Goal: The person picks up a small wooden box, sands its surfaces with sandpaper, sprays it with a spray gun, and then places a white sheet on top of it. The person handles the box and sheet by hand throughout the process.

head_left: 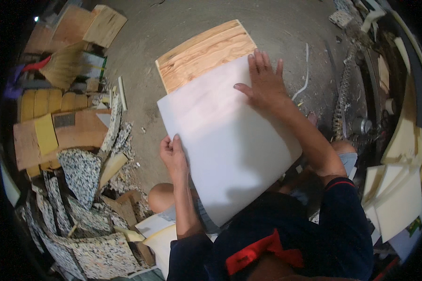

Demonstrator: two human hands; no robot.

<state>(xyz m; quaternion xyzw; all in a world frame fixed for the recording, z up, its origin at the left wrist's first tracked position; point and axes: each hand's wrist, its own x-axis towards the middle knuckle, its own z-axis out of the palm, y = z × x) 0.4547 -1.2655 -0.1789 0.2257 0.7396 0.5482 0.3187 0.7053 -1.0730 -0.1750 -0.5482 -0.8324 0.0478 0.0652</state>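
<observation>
A large white sheet (229,154), smooth and slightly see-through near its far end, lies slanting in front of me. Under its far part is a wood-grain panel (201,56), whose far strip shows beyond the sheet. My left hand (173,154) pinches the sheet's left edge, thumb on top; the fingers are partly hidden. Across the far right corner my right hand (267,82) rests with its fingers spread, the tips close to the panel's right edge. The near end of the sheet reaches over my lap.
On the left are speckled foam offcuts (82,173), wooden boards (84,133) and a straw broom (63,65). Cream foam sheets (394,196) are stacked at the right. A coiled hose (342,98) and a thin white strip (305,72) lie on the grey floor (140,42).
</observation>
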